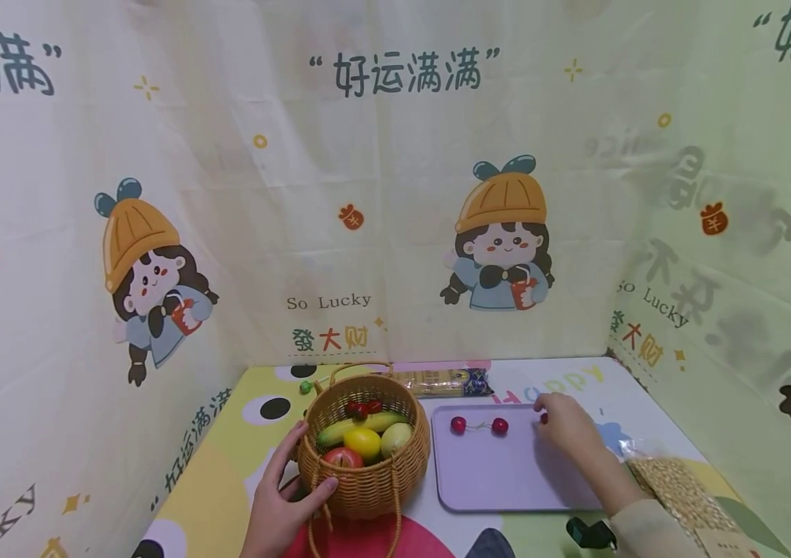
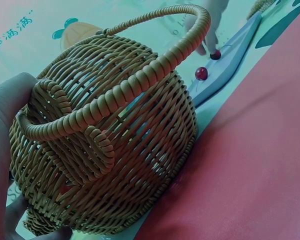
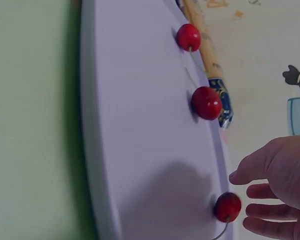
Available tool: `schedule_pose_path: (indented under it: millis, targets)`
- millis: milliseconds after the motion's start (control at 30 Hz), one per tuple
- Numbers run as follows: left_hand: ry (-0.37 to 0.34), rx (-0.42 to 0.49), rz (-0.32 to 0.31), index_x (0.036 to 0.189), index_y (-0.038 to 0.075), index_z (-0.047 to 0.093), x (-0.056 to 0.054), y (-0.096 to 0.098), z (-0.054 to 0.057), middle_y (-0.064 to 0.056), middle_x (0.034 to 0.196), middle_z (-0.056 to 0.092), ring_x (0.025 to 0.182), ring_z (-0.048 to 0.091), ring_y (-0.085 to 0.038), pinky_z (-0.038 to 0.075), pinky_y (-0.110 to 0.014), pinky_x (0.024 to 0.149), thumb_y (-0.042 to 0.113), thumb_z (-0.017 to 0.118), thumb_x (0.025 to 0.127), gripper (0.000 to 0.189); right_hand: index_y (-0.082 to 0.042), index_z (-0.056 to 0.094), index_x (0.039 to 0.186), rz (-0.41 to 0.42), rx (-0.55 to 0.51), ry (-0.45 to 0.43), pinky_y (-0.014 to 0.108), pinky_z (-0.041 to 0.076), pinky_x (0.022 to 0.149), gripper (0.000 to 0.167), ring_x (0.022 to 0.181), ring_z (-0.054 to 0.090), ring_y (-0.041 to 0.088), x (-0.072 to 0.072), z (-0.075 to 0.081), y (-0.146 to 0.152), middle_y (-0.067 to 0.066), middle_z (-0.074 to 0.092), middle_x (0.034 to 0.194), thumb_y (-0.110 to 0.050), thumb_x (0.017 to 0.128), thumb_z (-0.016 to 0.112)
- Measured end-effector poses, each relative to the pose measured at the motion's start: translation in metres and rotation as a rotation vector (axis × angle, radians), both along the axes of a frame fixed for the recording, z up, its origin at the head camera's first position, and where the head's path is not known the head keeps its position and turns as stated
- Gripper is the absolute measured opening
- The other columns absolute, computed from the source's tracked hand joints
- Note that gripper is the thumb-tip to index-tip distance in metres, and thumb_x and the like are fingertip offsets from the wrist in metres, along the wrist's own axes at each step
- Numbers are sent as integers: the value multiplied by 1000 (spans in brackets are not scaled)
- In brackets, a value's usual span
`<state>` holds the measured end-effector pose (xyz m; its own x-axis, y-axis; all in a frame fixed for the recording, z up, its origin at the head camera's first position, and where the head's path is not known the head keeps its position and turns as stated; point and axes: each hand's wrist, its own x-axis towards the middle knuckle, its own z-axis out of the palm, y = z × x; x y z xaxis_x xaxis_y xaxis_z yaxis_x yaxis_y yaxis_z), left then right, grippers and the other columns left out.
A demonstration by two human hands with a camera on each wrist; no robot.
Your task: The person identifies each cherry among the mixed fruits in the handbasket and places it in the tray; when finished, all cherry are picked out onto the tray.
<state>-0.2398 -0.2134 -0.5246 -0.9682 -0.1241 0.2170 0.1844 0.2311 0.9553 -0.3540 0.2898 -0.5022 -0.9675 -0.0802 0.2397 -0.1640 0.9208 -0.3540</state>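
My left hand (image 1: 278, 496) grips the left side of a round wicker basket (image 1: 374, 496), thumb on its front and fingers round the side. Inside lie dark red cherries (image 1: 362, 411), a banana (image 1: 335, 432), a lemon (image 1: 362, 444), a pale green fruit (image 1: 396, 439) and a red apple (image 1: 343, 458). Over the far right part of a lilac tray (image 1: 493, 488) is my right hand (image 1: 568, 425). In the right wrist view its thumb and fingers are apart, close to a cherry (image 3: 227, 207) at the tray's edge. Two more cherries (image 3: 206, 103) with stems lie farther along the tray.
Behind the tray lies a long package (image 1: 437, 383) with a dark blue end. A bag of pale grains (image 1: 681, 488) lies to the right, and a small black object (image 1: 590, 533) is by the tray's front edge. A small green item (image 1: 306, 387) sits behind the basket.
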Motion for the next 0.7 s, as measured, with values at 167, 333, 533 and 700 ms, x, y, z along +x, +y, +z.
schedule_pose_path:
  millis: [167, 333, 533, 700]
  targets:
    - [-3, -9, 3, 166, 41, 47, 0, 0, -1, 7, 180, 36, 158, 40, -32, 65, -46, 108, 29, 97, 89, 92, 1, 78, 113, 13, 19, 41, 60, 63, 93, 29, 100, 73, 37, 4, 16, -13, 20, 78, 108, -3, 85, 82]
    - [-3, -19, 5, 167, 42, 47, 0, 0, -1, 8, 180, 36, 157, 40, -29, 64, -46, 110, 30, 96, 89, 93, 0, 79, 116, 19, 24, 79, 64, 61, 102, 31, 113, 72, 44, 10, 27, -35, 21, 78, 114, -6, 86, 82]
    - [-2, -10, 6, 166, 43, 46, 0, 0, -2, 10, 179, 36, 157, 40, -27, 64, -44, 109, 29, 97, 89, 93, -5, 78, 120, 42, -10, 76, 63, 61, 105, 33, 121, 70, 42, 20, 47, -65, 20, 77, 124, -8, 87, 84]
    - [-4, -11, 8, 167, 43, 46, 0, 0, -1, 10, 179, 36, 155, 41, -26, 64, -44, 109, 29, 97, 89, 94, -6, 78, 118, 94, -43, 160, 61, 61, 108, 30, 124, 70, 41, 30, 64, -92, 19, 77, 127, -8, 89, 86]
